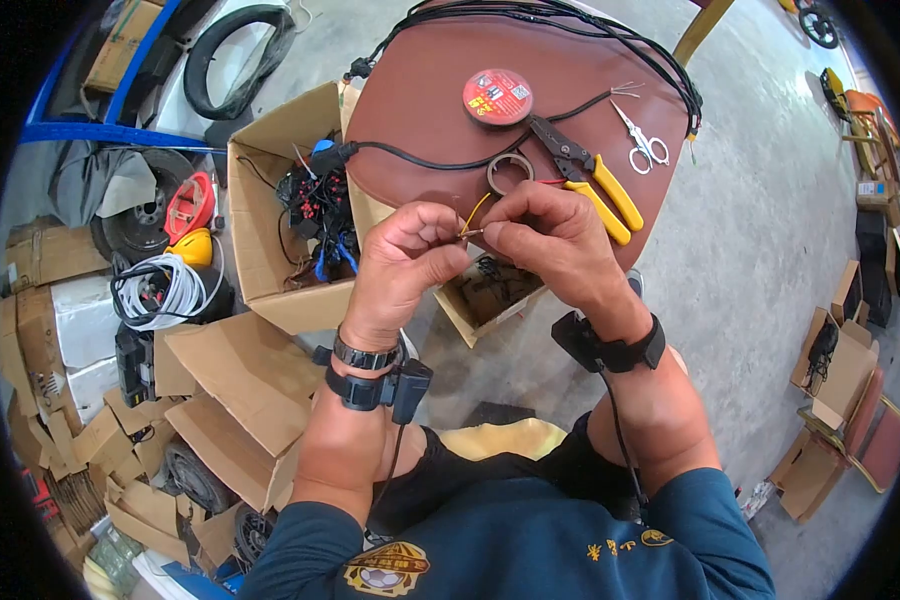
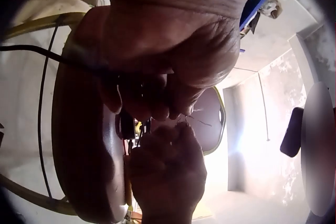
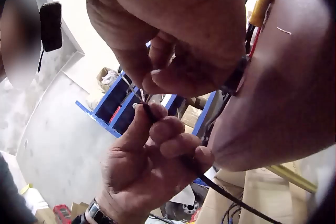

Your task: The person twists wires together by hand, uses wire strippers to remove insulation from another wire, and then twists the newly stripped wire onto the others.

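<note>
Over the near edge of a brown padded seat, both hands meet fingertip to fingertip. My left hand grips a black cable close to its end, where thin wires fan out. With thumb and forefinger, my right hand pinches fine wire at that end. A yellow wire rises between the hands in the head view. On the seat just beyond the right hand lie a grey tape roll and wire strippers with yellow handles. The right hand's curled fingers partly hide the wire ends in the right wrist view.
Scissors, a red-labelled tape roll and another black cable with bared wires lie on the seat. Coiled black cables hang at its far edge. A cardboard box of wiring stands left; a smaller box sits below the hands.
</note>
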Available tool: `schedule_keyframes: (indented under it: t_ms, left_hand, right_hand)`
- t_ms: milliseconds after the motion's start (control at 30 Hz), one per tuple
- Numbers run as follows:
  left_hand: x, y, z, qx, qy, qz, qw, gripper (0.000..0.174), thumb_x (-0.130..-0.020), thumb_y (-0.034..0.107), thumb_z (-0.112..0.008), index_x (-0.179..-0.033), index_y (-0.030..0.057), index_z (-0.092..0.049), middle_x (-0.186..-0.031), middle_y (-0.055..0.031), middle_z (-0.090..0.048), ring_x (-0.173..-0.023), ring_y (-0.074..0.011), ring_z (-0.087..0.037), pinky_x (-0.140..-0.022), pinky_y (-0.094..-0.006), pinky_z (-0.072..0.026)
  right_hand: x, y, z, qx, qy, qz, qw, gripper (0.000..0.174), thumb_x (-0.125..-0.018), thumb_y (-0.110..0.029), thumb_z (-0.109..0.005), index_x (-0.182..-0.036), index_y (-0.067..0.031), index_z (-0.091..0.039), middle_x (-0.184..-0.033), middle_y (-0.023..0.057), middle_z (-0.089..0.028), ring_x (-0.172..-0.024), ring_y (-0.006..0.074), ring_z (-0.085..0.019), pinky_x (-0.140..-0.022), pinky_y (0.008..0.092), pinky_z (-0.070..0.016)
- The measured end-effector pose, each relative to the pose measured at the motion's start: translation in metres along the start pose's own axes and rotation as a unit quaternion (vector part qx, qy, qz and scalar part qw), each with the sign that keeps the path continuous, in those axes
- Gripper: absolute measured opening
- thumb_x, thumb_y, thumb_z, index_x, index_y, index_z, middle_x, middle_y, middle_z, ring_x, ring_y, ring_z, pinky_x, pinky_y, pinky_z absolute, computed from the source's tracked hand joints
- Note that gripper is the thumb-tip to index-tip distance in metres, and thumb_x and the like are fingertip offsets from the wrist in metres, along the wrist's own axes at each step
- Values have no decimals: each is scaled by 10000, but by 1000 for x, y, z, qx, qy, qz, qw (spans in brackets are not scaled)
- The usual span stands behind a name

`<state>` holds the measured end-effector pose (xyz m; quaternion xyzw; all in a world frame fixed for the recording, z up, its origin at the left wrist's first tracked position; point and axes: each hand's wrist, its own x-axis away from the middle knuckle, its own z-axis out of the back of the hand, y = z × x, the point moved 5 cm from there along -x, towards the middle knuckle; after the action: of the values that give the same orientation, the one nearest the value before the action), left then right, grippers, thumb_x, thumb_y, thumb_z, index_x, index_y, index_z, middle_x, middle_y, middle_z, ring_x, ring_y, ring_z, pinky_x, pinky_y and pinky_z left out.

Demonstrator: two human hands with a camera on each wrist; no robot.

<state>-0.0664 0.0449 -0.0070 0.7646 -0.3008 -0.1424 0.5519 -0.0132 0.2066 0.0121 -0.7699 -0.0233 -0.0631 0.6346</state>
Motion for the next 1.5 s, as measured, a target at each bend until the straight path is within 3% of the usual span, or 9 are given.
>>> schedule_keyframes:
  t_ms: [133,233,433,633,1033,1133,1333,1500]
  left_hand:
    - [1,-2,4,14,23,-14,1000,171,-861,42,-729,-1003,18,-637,-848,6,-651,-721,-44,-558,-633,-189,-453]
    - [1,-4,7,-37,55,-17,998,174,-863,40,-708,-1015,1,-633,-836,-48,-661,-705,-110,-596,-616,-225,-474]
    - [4,4,0,-122,134,-30,983,152,-887,107,-721,-996,3,-694,-806,-4,-657,-701,-46,-558,-610,-193,-456]
    - [1,5,-5,-177,105,-66,976,184,-925,115,-678,-1038,-31,-674,-780,-5,-639,-668,-66,-558,-604,-203,-454]
    - [4,8,-7,-139,117,2,983,159,-920,108,-684,-1008,-25,-685,-789,-6,-650,-676,-58,-576,-602,-203,-463]
    - [3,7,-4,-144,104,-24,984,184,-930,110,-669,-1070,-8,-681,-759,-1,-649,-634,-39,-557,-542,-165,-391]
    - [3,3,-3,-109,118,-19,987,197,-893,39,-691,-1077,-27,-674,-844,-43,-699,-699,-69,-620,-597,-179,-459]
    - [4,1,-1,-155,115,-38,980,173,-876,14,-705,-1043,-25,-679,-873,-26,-694,-765,-58,-616,-685,-206,-507]
  right_hand:
    - [2,-3,-2,27,23,15,999,79,-848,-62,-659,-883,7,-676,-738,-26,-614,-701,28,-532,-606,217,-428]
    - [3,-3,-2,32,38,33,998,84,-851,-63,-660,-886,11,-675,-725,-25,-617,-681,26,-532,-587,217,-430]
    - [6,-6,-3,72,61,72,993,85,-854,-61,-663,-887,16,-675,-714,-7,-628,-668,29,-544,-573,223,-441]
    - [5,-11,-1,111,72,94,987,88,-842,-60,-663,-875,20,-673,-687,16,-631,-651,42,-551,-568,235,-448]
    - [4,-7,0,131,75,90,984,104,-834,-66,-667,-857,34,-680,-669,29,-641,-624,50,-543,-549,235,-442]
    - [3,-6,-1,111,80,75,988,116,-840,-69,-666,-875,39,-689,-689,34,-654,-638,55,-557,-562,234,-453]
    - [3,-6,0,105,83,71,988,129,-841,-74,-666,-898,37,-701,-724,54,-677,-664,70,-591,-593,238,-478]
    - [5,-8,-1,140,82,90,983,113,-836,-67,-664,-880,30,-700,-726,60,-680,-654,70,-595,-575,247,-476]
